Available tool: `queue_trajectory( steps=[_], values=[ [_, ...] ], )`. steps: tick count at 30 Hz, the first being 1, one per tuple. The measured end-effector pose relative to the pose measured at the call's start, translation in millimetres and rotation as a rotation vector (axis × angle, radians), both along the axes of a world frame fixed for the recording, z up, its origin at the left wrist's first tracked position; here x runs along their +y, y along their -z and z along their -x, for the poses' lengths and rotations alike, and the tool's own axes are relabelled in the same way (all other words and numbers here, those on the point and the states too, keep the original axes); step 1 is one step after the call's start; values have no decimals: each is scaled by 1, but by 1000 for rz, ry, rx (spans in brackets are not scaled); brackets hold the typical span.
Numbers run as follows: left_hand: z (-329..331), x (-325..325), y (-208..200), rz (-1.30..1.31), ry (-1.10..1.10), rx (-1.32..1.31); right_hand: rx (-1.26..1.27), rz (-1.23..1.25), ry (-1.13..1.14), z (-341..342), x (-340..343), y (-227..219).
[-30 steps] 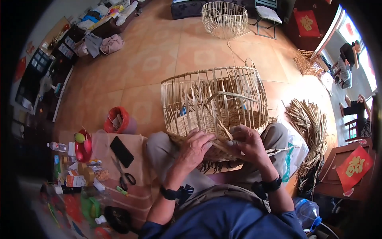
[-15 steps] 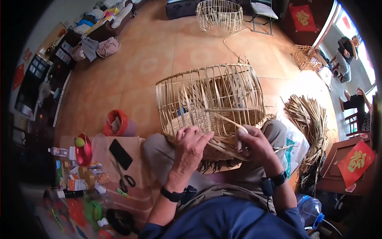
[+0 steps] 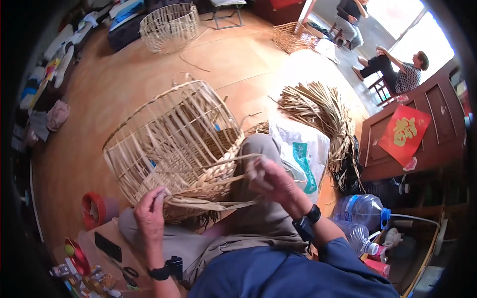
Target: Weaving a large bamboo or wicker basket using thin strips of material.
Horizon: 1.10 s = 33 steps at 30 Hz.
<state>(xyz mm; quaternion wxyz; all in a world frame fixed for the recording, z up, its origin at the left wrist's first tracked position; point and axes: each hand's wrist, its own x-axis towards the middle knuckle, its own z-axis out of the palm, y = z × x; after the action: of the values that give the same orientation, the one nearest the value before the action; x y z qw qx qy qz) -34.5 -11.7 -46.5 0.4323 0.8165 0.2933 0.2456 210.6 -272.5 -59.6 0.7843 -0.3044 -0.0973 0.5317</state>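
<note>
In the head view, the bare right hand (image 3: 268, 180) had just moved away from the bare left hand (image 3: 151, 211), so a long, flat, pale straw strip (image 3: 236, 159) seemed pulled out. I couldn't tell the blurry right hand's grip. The left hand pinched the near edge of the round, tan straw basket (image 3: 189, 166), by the lap. Orange tiled floor (image 3: 238, 94) spread beyond, with a brown wooden door (image 3: 437, 119) rightward.

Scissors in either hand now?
No, the scissors lie by the black phone at lower left, apart from both the left hand and right hand.
</note>
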Motion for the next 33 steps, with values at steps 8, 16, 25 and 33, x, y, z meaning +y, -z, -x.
queue_trajectory(
  steps=[8,16,25,33],
  values=[
    [10,2,22,95,-24,-86,-420,400,290,-120,-137,51],
    [10,-1,9,16,-83,43,-468,1126,-28,-95,-194,233],
    [8,-1,-2,33,-115,79,-1168,1392,68,-74,-147,344],
    [5,-7,-3,39,-143,55,-1307,1141,186,-96,-153,326]
  ],
)
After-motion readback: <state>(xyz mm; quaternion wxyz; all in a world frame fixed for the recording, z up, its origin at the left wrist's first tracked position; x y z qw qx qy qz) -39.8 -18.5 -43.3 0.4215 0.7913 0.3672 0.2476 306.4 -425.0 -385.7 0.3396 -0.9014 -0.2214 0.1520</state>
